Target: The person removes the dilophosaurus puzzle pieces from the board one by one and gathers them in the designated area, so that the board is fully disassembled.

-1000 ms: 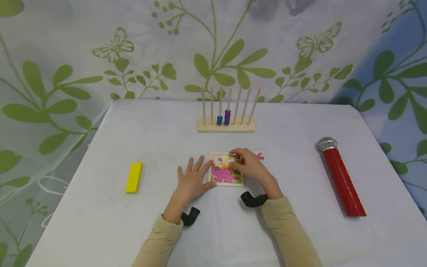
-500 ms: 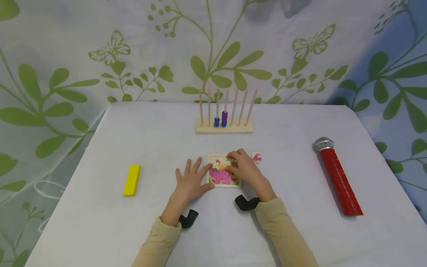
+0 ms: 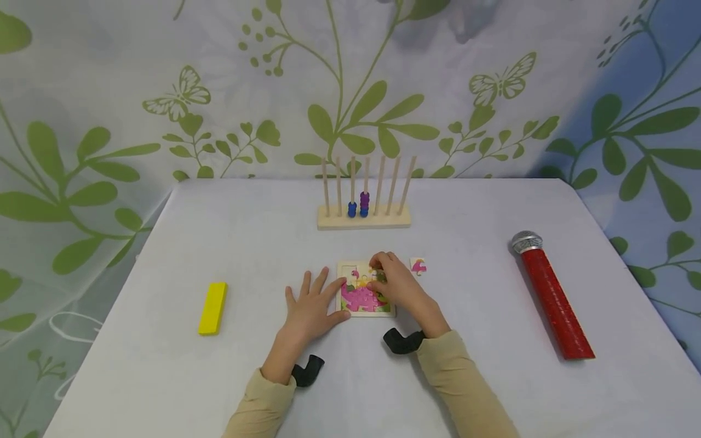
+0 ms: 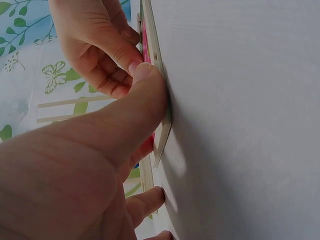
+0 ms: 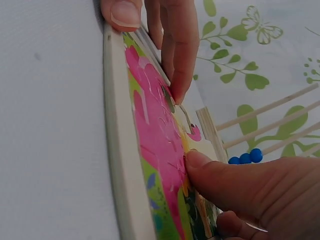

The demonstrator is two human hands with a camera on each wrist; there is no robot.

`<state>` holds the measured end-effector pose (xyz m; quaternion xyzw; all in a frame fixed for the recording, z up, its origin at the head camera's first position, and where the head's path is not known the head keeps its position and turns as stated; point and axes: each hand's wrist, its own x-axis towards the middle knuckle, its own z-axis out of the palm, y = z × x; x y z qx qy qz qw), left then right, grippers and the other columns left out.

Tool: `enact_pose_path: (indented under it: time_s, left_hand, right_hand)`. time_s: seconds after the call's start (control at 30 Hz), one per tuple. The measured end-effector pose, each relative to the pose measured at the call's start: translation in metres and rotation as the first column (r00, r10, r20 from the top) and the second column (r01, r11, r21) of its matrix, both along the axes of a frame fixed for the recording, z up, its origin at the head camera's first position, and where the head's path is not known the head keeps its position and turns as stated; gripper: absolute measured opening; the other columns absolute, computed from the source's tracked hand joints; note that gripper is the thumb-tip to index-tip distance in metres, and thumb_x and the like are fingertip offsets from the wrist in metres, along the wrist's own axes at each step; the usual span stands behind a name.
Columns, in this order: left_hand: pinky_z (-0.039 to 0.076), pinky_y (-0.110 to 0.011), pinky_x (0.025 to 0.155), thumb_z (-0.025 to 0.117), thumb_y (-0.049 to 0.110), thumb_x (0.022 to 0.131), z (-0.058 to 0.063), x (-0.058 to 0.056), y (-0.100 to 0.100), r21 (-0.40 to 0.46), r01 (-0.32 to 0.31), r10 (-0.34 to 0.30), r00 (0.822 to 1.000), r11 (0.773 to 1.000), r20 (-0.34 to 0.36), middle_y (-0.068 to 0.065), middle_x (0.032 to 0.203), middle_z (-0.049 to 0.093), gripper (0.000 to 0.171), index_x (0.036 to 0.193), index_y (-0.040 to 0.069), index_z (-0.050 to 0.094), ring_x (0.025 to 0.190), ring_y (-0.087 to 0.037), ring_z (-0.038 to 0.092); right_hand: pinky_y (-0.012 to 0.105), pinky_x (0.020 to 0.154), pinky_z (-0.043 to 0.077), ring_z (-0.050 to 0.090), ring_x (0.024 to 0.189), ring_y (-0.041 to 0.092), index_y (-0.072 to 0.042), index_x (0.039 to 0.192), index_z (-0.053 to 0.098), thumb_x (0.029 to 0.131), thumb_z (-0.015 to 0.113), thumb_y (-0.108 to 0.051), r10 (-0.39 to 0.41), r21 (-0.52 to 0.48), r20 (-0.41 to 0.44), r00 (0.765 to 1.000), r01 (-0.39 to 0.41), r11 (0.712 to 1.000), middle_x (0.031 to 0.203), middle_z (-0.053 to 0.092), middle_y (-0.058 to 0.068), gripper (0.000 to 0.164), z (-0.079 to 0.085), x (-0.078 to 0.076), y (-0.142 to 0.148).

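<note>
A small jigsaw puzzle [image 3: 358, 299] in a pale wooden frame, with a pink dinosaur picture, lies between both hands. My left hand [image 3: 309, 311] rests spread at its left side, the thumb touching the near edge and the index finger the left edge. Over the upper right part of the puzzle, my right hand [image 3: 404, 286] has its thumb and curled fingers around a puzzle piece, mostly hidden beneath them. In the right wrist view the right thumb [image 5: 200, 162] touches the picture surface. One loose puzzle piece [image 3: 418, 266] lies just right of the right hand.
Behind the puzzle stands a wooden peg rack [image 3: 364, 223] with blue and purple beads on two pegs. A yellow block [image 3: 212, 309] lies to the left, a red microphone [image 3: 553, 298] to the right. Patterned cloth hangs behind the table.
The right hand has shifted slightly left over the puzzle, showing more of the loose piece. The left hand keeps its place at the frame. The head view has tilted a little.
</note>
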<state>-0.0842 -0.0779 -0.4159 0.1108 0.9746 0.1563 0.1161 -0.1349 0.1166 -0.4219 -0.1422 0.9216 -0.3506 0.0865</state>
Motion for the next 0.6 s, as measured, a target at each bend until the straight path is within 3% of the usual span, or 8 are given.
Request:
enact_pose_path:
  time_s: [0.27,0.6]
  left_hand:
    - [0.007,-0.069,0.094,0.063,0.049,0.079,-0.0016,0.0018,0.0007,0.001,-0.004,0.004,1.000,1.000,-0.008,-0.010,0.148,0.021,0.067,0.137,0.026,0.041,0.133,-0.041,0.010]
    - [0.007,-0.069,0.094,0.063,0.049,0.079,-0.0017,0.0011,0.0011,0.014,-0.007,0.007,1.000,1.000,-0.011,-0.010,0.148,0.022,0.066,0.137,0.025,0.041,0.133,-0.041,0.010]
  right_hand:
    - [0.034,0.076,0.045,0.050,0.083,0.019,-0.004,0.112,0.054,0.083,0.065,-0.007,0.001,-0.065,-0.023,1.000,-0.003,0.998,0.096,0.054,0.007,0.031,-0.0014,0.0004,0.0019]
    - [0.032,0.071,0.044,0.049,0.077,0.017,-0.005,0.108,0.062,0.086,0.060,-0.005,-0.020,-0.069,-0.108,0.994,0.012,0.998,0.087,0.054,0.003,0.021,-0.0037,-0.0022,0.0036]
